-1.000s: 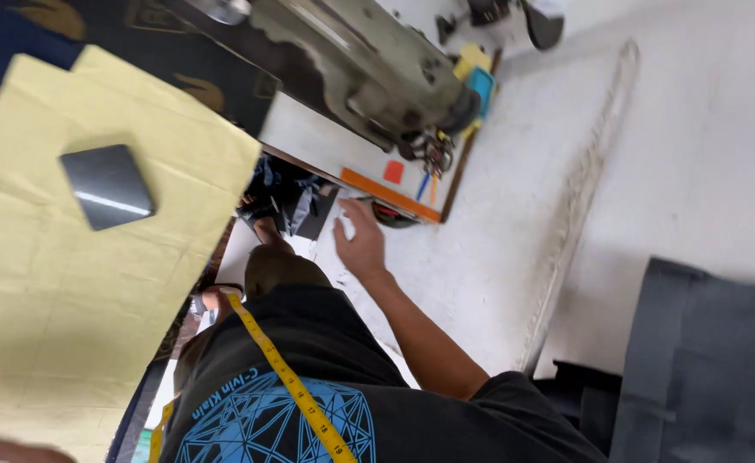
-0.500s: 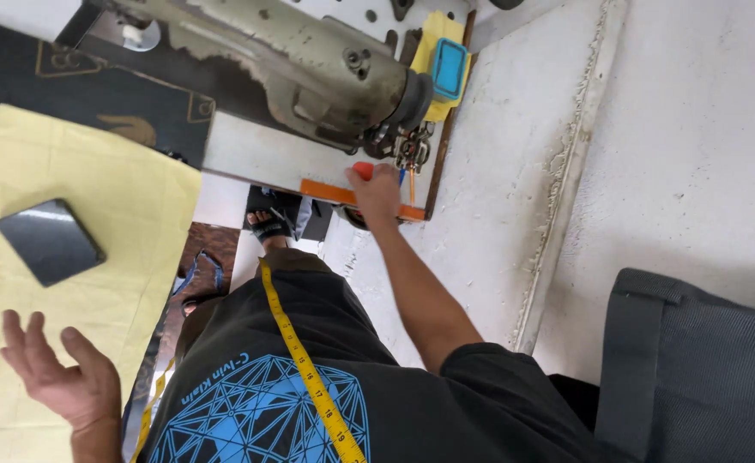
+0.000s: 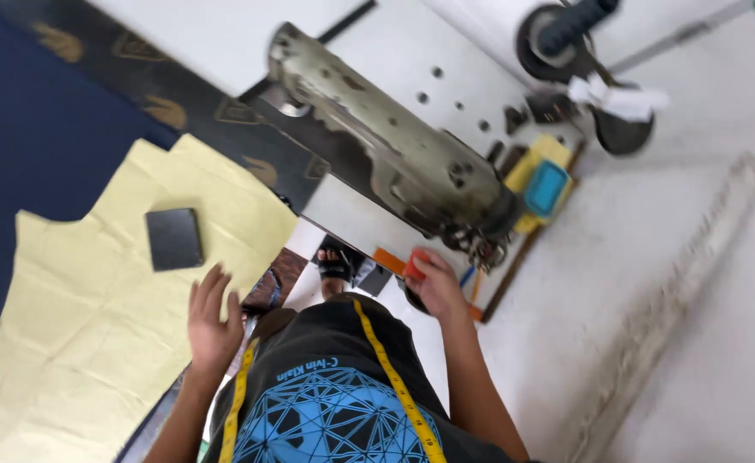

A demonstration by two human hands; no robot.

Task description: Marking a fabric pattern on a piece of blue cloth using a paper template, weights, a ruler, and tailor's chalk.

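Fingers (image 3: 433, 273) of the right hand (image 3: 436, 287) are clamped on a small red object (image 3: 415, 264) beside the needle area of the sewing machine (image 3: 395, 167). I see the left hand (image 3: 213, 321) open, fingers apart, above the yellow pattern paper (image 3: 94, 343). Nothing is under the needle yet, so stitching has not begun. A dark square weight (image 3: 173, 239) rests on the paper. A yellow tape measure (image 3: 395, 386) hangs across the shirt.

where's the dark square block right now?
Head view, left side: the dark square block lies flat on the pale yellow paper, just above the left hand and left of the sewing machine.
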